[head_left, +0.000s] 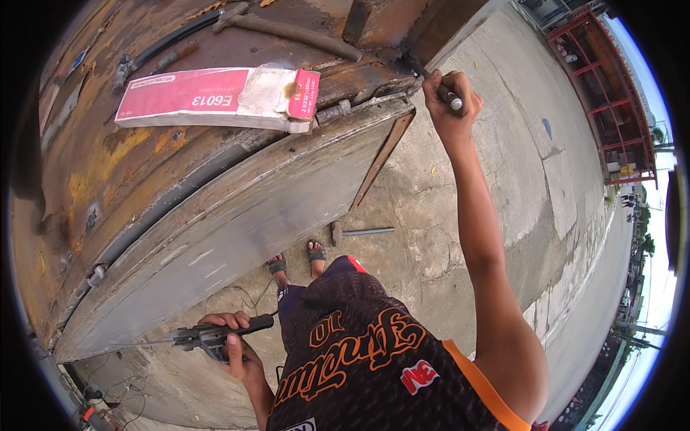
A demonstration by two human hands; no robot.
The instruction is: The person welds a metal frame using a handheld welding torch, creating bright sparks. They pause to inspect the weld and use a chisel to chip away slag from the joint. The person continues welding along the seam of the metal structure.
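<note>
My left hand [243, 357], low and left of my body, is closed round a black welding electrode holder [198, 339]. A thin rod [144, 345] sticks out of its jaws toward the grey metal panel [241, 223]. Up at the top right, my right hand [460, 118] grips a dark-handled tool with a bright round butt [454, 103]. Its thin dark shaft points to the corner where the rusty bed [374, 74] meets an upright beam [449, 32]; the tip is hard to make out, so its kind cannot be told.
On the rusty surface lie a pink and white cardboard box [194, 93], a wooden-handled hammer [287, 34] and a black-gripped hammer [169, 42]. Another hammer [366, 232] rests on the concrete ground near my sandalled feet. Cables [115, 391] trail at lower left. A red-framed structure [607, 93] stands far right.
</note>
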